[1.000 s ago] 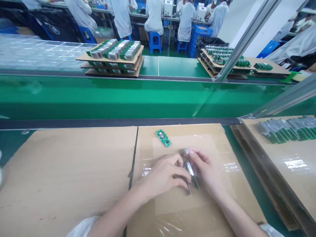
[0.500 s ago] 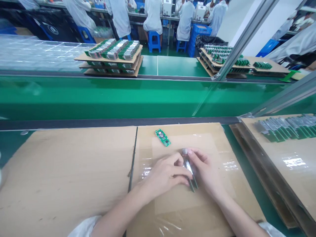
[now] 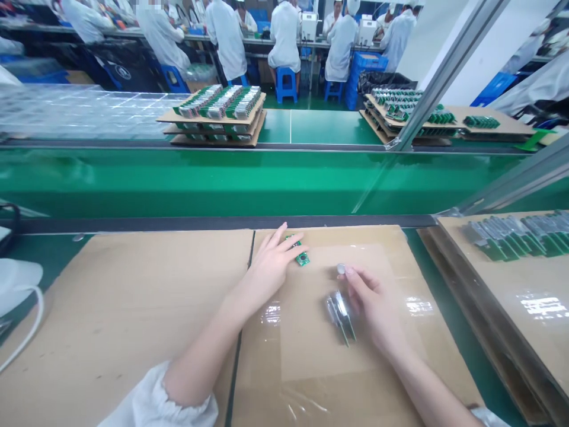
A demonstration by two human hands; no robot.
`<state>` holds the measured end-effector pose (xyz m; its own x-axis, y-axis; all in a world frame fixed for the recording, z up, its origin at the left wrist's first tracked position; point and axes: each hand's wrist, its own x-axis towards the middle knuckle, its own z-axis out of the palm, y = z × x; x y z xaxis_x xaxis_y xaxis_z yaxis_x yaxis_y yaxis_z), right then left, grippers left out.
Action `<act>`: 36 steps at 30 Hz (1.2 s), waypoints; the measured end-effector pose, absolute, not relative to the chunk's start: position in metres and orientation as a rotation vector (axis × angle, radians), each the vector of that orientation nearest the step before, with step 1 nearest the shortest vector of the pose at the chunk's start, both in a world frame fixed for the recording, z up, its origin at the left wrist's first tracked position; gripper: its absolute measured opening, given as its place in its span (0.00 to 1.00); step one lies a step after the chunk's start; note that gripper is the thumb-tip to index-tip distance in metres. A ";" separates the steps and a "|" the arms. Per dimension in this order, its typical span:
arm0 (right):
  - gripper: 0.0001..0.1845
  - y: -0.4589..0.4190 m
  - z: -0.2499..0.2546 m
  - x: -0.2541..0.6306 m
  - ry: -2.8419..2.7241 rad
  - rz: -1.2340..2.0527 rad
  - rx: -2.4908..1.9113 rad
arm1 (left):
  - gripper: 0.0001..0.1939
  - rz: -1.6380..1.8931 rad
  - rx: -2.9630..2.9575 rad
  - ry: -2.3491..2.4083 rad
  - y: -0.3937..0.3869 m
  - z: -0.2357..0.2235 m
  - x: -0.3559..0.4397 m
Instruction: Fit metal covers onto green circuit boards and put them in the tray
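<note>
My left hand (image 3: 272, 258) reaches over a small green circuit board (image 3: 303, 259) lying flat near the far edge of the cardboard. Its fingers are spread across the upper part of the board; whether they press on it I cannot tell. Between the thumb and finger of my right hand (image 3: 367, 296) is a small round silver disc (image 3: 341, 268), like a coin cell. Just left of that hand, a pair of circuit boards with shiny silvery faces (image 3: 340, 314) stand on edge side by side on the cardboard (image 3: 311, 356).
To the right, stacked cardboard sheets (image 3: 493, 308) carry rows of circuit boards (image 3: 511, 237). Beyond the green conveyor belt (image 3: 213, 184) stand more loaded stacks (image 3: 217, 115). A metal post (image 3: 444, 77) slants across the right. A white device with a cable (image 3: 20, 284) is at left.
My left hand has left the standing boards and moved up and left to the flat board, its fingers opening out. My right hand keeps the disc, slightly away from the standing boards.
</note>
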<state>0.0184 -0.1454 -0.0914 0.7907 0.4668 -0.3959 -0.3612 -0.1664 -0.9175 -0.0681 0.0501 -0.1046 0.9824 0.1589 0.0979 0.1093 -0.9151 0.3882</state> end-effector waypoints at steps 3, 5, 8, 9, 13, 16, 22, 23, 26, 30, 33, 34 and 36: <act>0.21 -0.146 -0.092 0.021 -0.077 0.710 -1.574 | 0.23 0.282 2.677 0.265 0.051 -0.103 -0.064; 0.20 -0.146 -0.093 0.022 -0.069 0.693 -1.563 | 0.16 0.447 2.548 0.379 0.044 -0.097 -0.064; 0.18 -0.146 -0.093 0.023 -0.078 0.674 -1.535 | 0.14 0.674 2.281 0.534 0.030 -0.086 -0.063; 0.17 -0.147 -0.092 0.023 -0.085 0.667 -1.526 | 0.14 0.727 2.187 0.567 0.025 -0.083 -0.063; 0.14 -0.150 -0.089 0.022 -0.126 0.697 -1.462 | 0.15 0.641 1.626 0.590 0.007 -0.082 -0.061; 0.13 -0.152 -0.086 0.022 -0.175 0.767 -1.380 | 0.15 0.414 1.244 0.537 -0.002 -0.081 -0.060; 0.09 -0.156 -0.083 0.025 -0.223 0.747 -1.277 | 0.17 0.267 1.214 0.458 -0.008 -0.080 -0.059; 0.08 -0.157 -0.083 0.026 -0.235 0.721 -1.265 | 0.17 0.255 1.229 0.450 -0.008 -0.082 -0.059; 0.06 -0.159 -0.082 0.027 -0.314 0.681 -1.216 | 0.15 0.191 1.251 0.428 -0.007 -0.088 -0.059; 0.07 -0.163 -0.080 0.024 -0.452 0.622 -1.192 | 0.22 0.028 1.045 0.332 -0.006 -0.087 -0.061; 0.07 -0.165 -0.080 0.020 -0.500 0.365 -1.345 | 0.23 -0.055 0.750 0.206 -0.007 -0.082 -0.064; 0.07 -0.166 -0.080 0.019 -0.515 0.264 -1.433 | 0.22 -0.075 0.654 0.174 -0.008 -0.081 -0.064; 0.08 -0.166 -0.081 0.015 -0.580 0.107 -1.592 | 0.19 -0.107 0.512 0.122 -0.010 -0.081 -0.065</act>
